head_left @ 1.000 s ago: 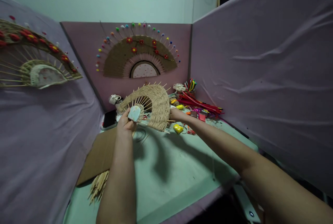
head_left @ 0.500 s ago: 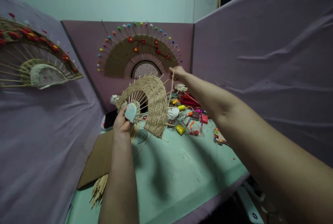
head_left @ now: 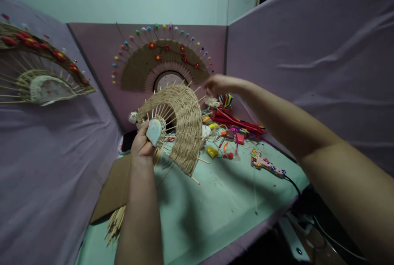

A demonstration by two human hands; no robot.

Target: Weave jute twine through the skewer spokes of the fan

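My left hand (head_left: 142, 144) grips a woven fan (head_left: 187, 127) by the pale blue half-round piece at its base. Tan cord is woven across the fan's thin wooden sticks, whose ends stick out past the outer edge. The fan is tilted up above the table, its wide band turned to the right. My right hand (head_left: 216, 85) hovers just beyond the fan's upper right edge, apart from it. Its fingers are curled and slightly blurred, and I cannot make out any cord in them.
On the green table (head_left: 215, 203) lie a flower-patterned glue gun (head_left: 266, 164), red stems (head_left: 237, 119), a yellow packet (head_left: 211, 152), cardboard (head_left: 112, 189) and a bundle of sticks (head_left: 116, 222). Finished fans hang on the back board (head_left: 135, 70) and the left curtain (head_left: 61, 88).
My right hand has moved slightly right, and the length of cord that hung from it is no longer visible. The fan has turned a little and its lower edge sits lower.
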